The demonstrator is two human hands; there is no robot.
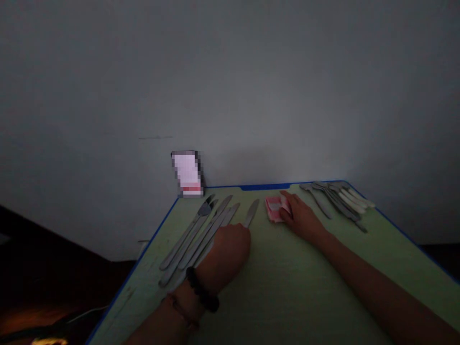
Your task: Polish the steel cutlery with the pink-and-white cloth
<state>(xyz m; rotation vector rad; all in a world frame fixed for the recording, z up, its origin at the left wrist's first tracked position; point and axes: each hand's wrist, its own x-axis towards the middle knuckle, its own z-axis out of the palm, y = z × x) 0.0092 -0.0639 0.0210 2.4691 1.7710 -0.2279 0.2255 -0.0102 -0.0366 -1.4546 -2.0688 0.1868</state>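
Observation:
My left hand, with a beaded bracelet at its wrist, is closed around a table knife. The blade points away toward the wall; my fist covers the handle. Just left of this hand, several more knives lie side by side on the green table, slanting away from me. A small folded pink and white cloth rests on the table right of the knife blade. My right hand grips its right edge, with the thumb on the near side and fingers behind.
At the back right lie several spoons or forks, some with white handles. A lit phone leans against the grey wall at the back left corner. Blue edging runs around the table. The scene is dim.

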